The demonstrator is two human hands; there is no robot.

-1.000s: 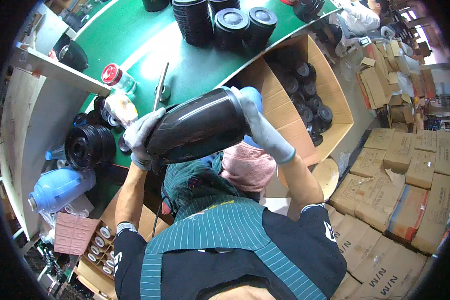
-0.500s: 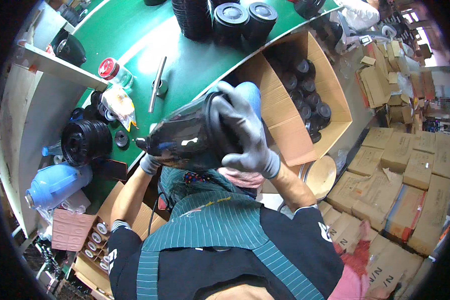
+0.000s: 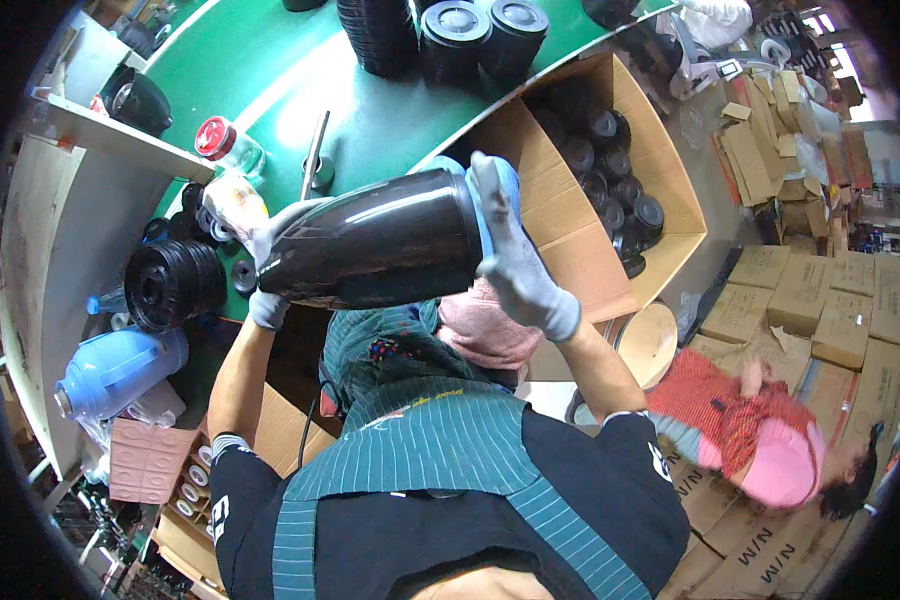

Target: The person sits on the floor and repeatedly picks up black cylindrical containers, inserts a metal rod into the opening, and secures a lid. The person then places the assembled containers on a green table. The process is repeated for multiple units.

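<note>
A glossy black tapered cylinder, like the casing of a flask, lies almost level between my two grey-gloved hands above my lap. My left hand is closed around its narrower end, with several of its fingers hidden behind it. Against the wide end rests the palm of my right hand, its fingers stretched out flat and upward. A light blue patch shows behind those fingers; I cannot make out what it belongs to. A pink cloth lies on my lap under the wide end.
On the green table stand a red-lidded jar, a metal rod and stacked black lids. An open carton of black parts is at right. A blue flask lies left. Another person in red is lower right.
The black cylinder has turned from slanting to nearly level. My right hand has gone from curling around its wide rim to lying flat against that end. A person in red has come further into view.
</note>
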